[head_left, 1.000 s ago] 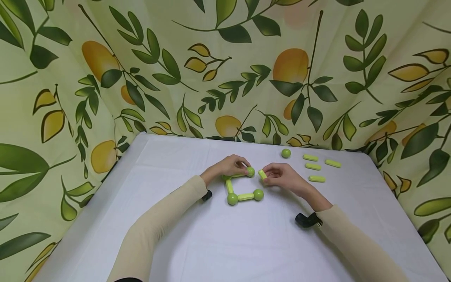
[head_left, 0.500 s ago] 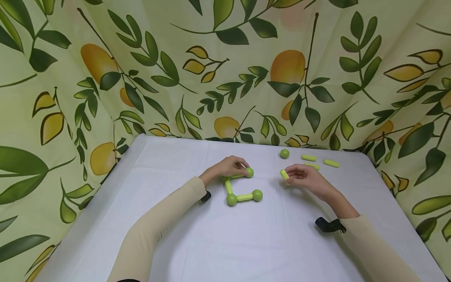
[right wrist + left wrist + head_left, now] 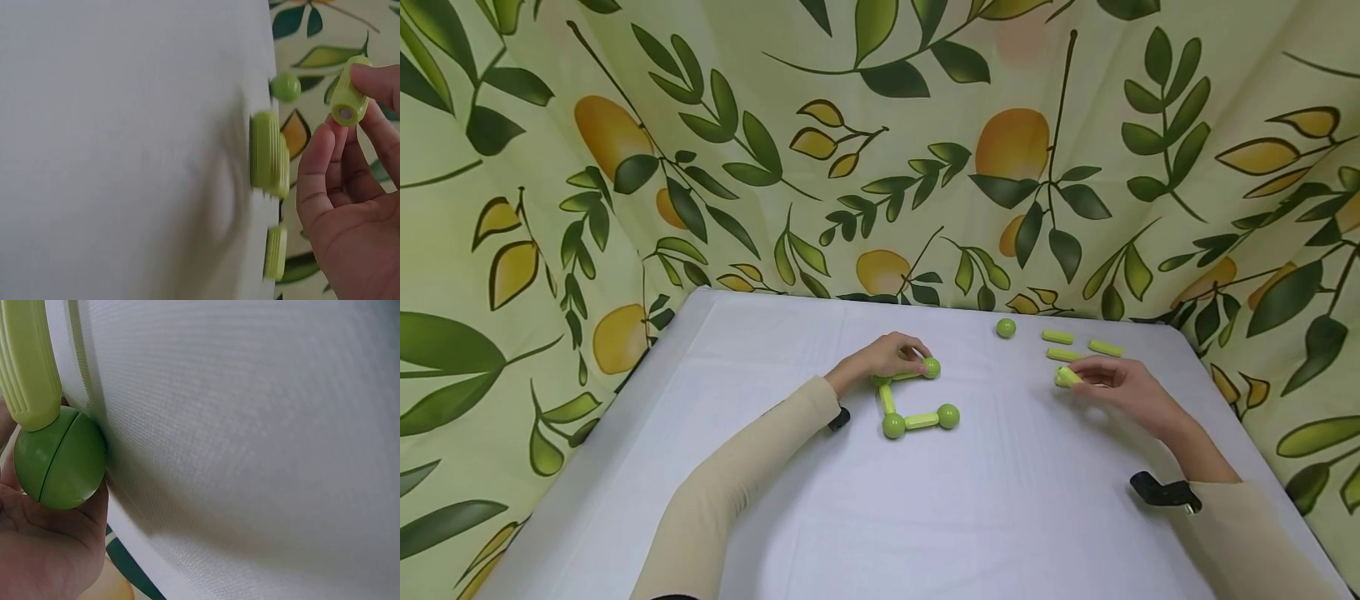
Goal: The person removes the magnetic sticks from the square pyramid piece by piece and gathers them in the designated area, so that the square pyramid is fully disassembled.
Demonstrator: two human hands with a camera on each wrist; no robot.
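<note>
Pinch grip, closed: right hand (image 3: pixel 1126 389) holds 1 rod (image 3: pixel 350 94) above table (image 3: pixel 850 517), metallic-looking end (image 3: pixel 345 113) bare, likely to keep that face free. Left hand (image 3: pixel 887 353) pinches far ball (image 3: pixel 932 367), probably steadying the C-shaped frame (image 3: pixel 921 422). 3 spare rods (image 3: pixel 1057 337) lie near right hand.

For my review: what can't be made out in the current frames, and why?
Head: most of the corner ball and part of the rod beside it, covered by the left hand.
Left wrist: the upper end of the ribbed rod, cut off by the top edge.
Right wrist: part of the held rod, covered by the right hand; part of one loose rod, behind another.
</note>
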